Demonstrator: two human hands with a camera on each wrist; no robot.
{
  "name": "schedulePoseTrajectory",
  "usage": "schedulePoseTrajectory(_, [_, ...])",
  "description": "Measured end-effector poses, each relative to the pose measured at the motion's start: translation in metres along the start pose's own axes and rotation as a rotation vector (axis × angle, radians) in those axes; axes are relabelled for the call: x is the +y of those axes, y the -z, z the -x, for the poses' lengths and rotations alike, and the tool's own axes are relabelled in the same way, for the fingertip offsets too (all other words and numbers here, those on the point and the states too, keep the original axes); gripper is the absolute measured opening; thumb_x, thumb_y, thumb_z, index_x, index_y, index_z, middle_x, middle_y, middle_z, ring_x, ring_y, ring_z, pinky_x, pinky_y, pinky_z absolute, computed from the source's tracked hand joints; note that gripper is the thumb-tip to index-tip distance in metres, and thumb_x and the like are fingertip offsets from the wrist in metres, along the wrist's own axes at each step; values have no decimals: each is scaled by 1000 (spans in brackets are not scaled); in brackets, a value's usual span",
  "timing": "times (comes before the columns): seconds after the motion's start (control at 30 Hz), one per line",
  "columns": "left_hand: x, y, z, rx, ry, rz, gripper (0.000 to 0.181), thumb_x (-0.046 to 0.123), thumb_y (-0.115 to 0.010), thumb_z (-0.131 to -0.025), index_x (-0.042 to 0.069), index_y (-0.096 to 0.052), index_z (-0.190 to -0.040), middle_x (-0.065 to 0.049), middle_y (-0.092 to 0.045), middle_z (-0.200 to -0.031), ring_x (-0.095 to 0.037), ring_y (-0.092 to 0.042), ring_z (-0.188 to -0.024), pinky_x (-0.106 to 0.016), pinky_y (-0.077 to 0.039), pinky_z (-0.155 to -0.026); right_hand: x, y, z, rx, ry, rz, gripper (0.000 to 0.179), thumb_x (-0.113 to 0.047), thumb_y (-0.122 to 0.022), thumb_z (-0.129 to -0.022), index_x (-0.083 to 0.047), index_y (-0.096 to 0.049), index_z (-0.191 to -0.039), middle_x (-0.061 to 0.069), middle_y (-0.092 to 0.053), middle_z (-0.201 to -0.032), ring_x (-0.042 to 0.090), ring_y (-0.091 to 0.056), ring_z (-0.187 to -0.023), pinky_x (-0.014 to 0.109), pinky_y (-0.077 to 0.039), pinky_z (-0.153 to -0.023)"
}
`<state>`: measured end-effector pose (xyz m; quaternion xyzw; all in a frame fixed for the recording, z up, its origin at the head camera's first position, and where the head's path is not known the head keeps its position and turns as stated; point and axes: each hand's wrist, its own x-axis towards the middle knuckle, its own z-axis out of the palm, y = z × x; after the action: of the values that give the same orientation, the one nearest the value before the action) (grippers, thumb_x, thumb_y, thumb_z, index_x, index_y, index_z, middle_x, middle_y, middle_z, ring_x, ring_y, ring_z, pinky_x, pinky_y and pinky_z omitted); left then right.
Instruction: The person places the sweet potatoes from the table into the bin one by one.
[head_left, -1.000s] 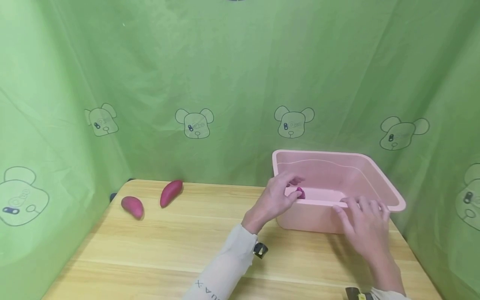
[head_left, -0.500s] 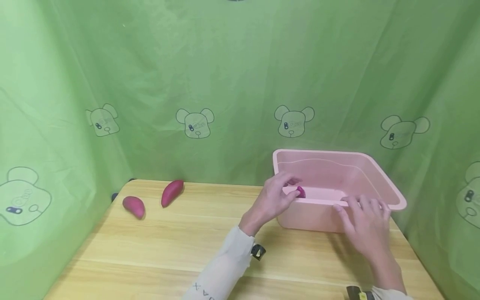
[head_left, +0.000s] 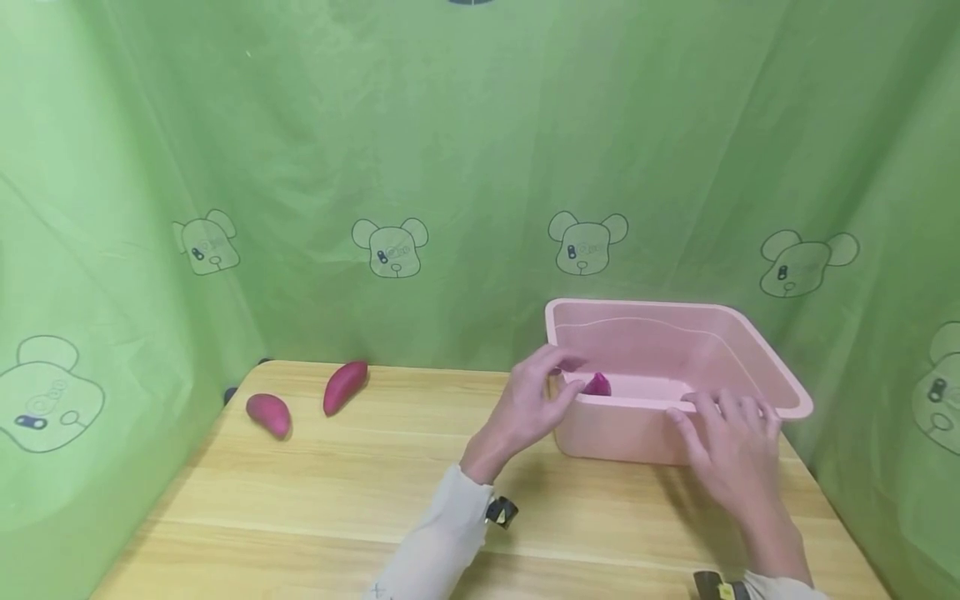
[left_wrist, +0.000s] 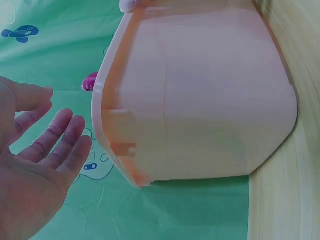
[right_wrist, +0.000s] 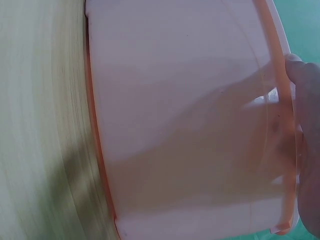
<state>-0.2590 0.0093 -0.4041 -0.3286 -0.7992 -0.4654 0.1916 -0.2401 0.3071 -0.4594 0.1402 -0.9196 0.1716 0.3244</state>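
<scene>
A pink plastic bin [head_left: 615, 435] stands at the back right of the table. My right hand [head_left: 738, 458] grips its front rim, fingers over the edge and thumb on the outside. In the right wrist view, the thumb [right_wrist: 306, 95] lies along the rim. My left hand [head_left: 525, 404] is at the bin's front left corner, fingers loosely bent and apart. It holds nothing; the left wrist view shows its bare palm [left_wrist: 35, 190]. Inside the bin, the tip of a purple-red thing [head_left: 597, 385] shows above the front rim, its lower part hidden.
Two purple-red sweet potatoes [head_left: 268, 415] [head_left: 345, 387] lie at the back left of the wooden table [head_left: 360, 500]. Green curtains [head_left: 465, 167] with bear-head prints stand close behind the table and along both sides.
My left hand has drawn back left, away from the purple-red thing in the bin, so more of that thing shows. The right hand and the bin have stayed put.
</scene>
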Motion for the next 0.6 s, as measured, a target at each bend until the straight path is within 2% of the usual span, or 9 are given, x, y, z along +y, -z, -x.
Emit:
schedulePoseTrajectory(0.27, [-9, 9, 16, 28, 58, 45, 30, 9, -68, -98, 9, -65, -128, -2, -66, -121, -12, -62, -113, -29, -52, -101, -1, 0, -1, -5, -1, -5, 37, -38, -57, -103, -5, -63, -117, 24, -59, -113, 48, -46, -109, 73, -14, -113])
schedulePoseTrajectory(0.6, [-27, 26, 30, 59, 55, 17, 31, 7, -68, -98, 5, -64, -128, -9, -67, -123, -17, -62, -114, -34, -52, -102, -2, -1, 0, -4, 0, -17, 35, -36, -58, -103, -5, -63, -117, 24, -59, -115, 49, -46, -110, 74, -14, -113])
